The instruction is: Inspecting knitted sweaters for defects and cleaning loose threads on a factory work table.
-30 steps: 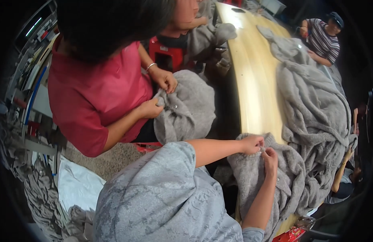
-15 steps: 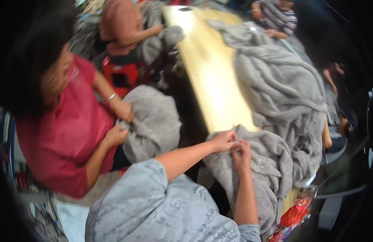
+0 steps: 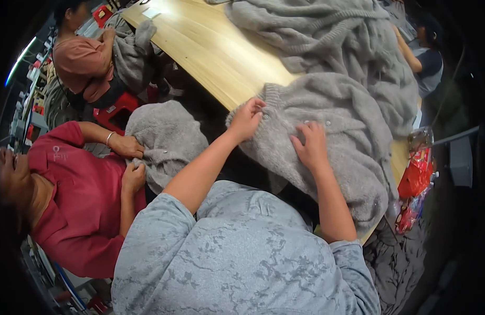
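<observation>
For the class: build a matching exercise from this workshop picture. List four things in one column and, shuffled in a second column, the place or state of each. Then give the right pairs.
Things
1. left hand
2. right hand
3. wooden table
4. red packet

Places or states
A. lies flat on the grey cardigan, below its row of small buttons
B. hangs off the table's right edge
C. pinches the cardigan's ribbed edge
D. bare and pale at upper left, grey knitwear heaped on its right side

Pairs: 1-C, 2-A, 3-D, 4-B
</observation>
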The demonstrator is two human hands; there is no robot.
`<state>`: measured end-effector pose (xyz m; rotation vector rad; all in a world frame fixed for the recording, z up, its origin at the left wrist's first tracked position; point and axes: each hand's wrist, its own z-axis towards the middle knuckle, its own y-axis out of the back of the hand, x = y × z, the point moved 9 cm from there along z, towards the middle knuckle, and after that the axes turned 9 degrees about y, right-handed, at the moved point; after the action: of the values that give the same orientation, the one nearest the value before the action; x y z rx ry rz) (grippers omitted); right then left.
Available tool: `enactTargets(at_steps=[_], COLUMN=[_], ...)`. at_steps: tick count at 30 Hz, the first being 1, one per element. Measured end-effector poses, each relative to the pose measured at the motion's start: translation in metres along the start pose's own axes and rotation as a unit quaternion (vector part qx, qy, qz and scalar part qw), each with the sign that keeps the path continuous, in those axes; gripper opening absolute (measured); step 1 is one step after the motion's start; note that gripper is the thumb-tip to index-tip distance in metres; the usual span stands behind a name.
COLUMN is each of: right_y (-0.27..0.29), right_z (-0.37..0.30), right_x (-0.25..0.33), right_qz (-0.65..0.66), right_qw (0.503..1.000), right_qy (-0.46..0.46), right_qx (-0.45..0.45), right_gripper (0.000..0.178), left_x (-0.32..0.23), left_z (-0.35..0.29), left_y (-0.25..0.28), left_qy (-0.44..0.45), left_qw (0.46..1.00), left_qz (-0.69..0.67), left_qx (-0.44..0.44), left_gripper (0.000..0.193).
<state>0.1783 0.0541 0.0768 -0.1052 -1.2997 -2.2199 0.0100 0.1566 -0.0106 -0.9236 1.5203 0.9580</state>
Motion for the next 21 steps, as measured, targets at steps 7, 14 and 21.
enactTargets(at_steps=[7, 14, 21], right_y=[-0.005, -0.017, -0.042], right_z=[-0.003, 0.000, 0.011], right_x=[0.004, -0.028, -0.025], right_qz=[0.074, 0.183, 0.168], right_qw=[0.997, 0.971, 0.966], right_qy=[-0.006, -0.153, -0.193], right_qx=[-0.024, -0.016, 0.034], right_gripper=[0.018, 0.022, 0.020], left_x=[-0.108, -0.084, -0.073], left_z=[-0.042, -0.011, -0.002], left_y=[-0.036, -0.068, -0.050], left_qy=[-0.305, -0.170, -0.134], left_qw=[0.890, 0.898, 0.930], left_qz=[0.338, 0.400, 0.330], left_qx=[-0.045, 0.077, 0.087], left_gripper=[0.030, 0.020, 0.013])
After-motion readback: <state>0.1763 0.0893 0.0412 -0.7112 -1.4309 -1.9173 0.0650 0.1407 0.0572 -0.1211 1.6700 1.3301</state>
